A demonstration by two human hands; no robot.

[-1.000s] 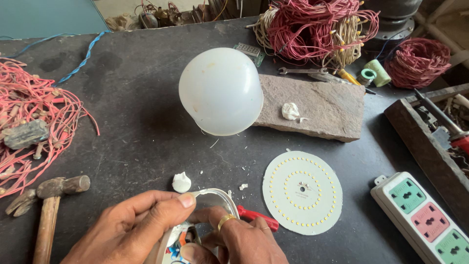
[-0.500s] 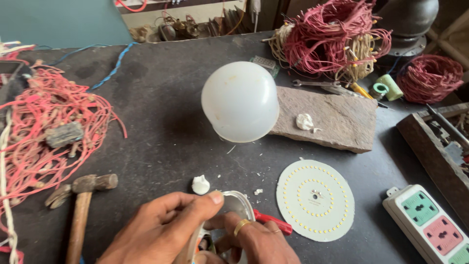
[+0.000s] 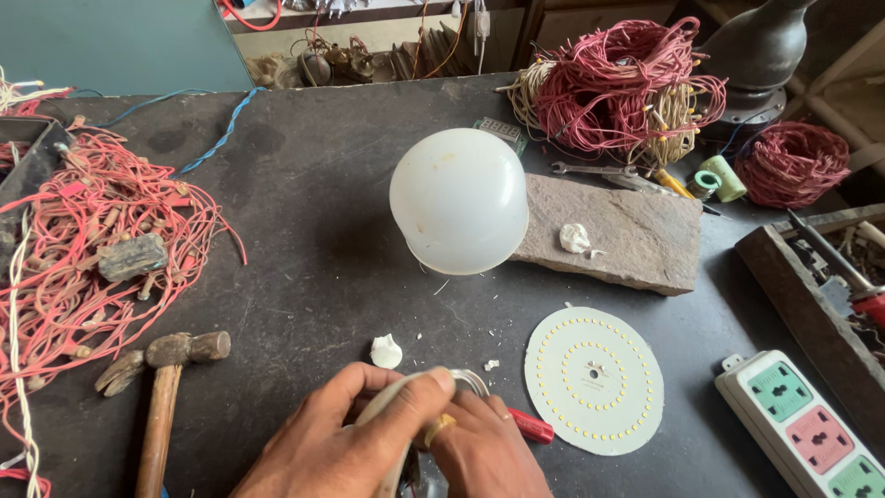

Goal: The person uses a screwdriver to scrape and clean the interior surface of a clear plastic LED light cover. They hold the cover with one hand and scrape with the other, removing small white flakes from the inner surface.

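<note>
At the bottom edge my left hand point(image 3: 346, 438) and my right hand point(image 3: 484, 452) close together around a round lamp housing with a pale rim point(image 3: 466, 378); most of it is hidden under my fingers. A ring shows on my right hand. A red-handled tool point(image 3: 533, 426) pokes out from under my right hand. Just right of it lies a round white LED disc point(image 3: 595, 380). A white dome diffuser point(image 3: 459, 200) stands on the dark table point(image 3: 304, 240) beyond my hands. A small white plastic chip point(image 3: 386, 351) lies just above my left hand.
A flat stone slab point(image 3: 627, 231) with a white scrap lies right of the dome. A hammer point(image 3: 166, 387) and tangled red wires point(image 3: 83, 249) lie left. Red wire coils point(image 3: 627, 83) sit at the back, a socket strip point(image 3: 811, 429) and a wooden tool tray point(image 3: 820, 304) at right.
The view has shifted, so everything sits further right and lower in the picture. My hands stay clasped on the lamp housing, fingers shifting slightly over its rim.
</note>
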